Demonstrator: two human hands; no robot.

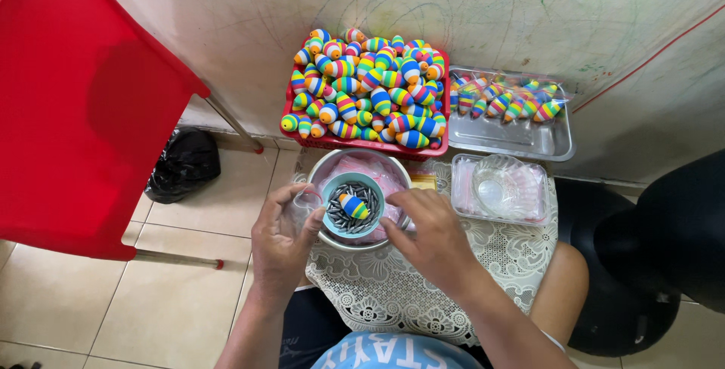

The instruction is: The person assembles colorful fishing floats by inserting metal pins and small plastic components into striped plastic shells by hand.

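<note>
My left hand [281,242] holds a small clear plastic bag [306,204] at the left rim of a metal bowl [330,163]. My right hand [429,237] rests at the bowl's right rim, fingers curled; whether it pinches anything I cannot tell. Inside the bowl sits a small blue bowl [370,184] full of dark metal pieces [340,218], with one rainbow-striped float [353,206] lying on them. Pink plastic fills the metal bowl around it.
A red basket [291,95] heaped with striped floats stands against the wall. Beside it is a metal tray [513,138] with bagged floats and a clear plastic container [502,188]. A lace cloth [393,286] covers my lap. A red chair [83,104] and a black bag [181,161] are at the left.
</note>
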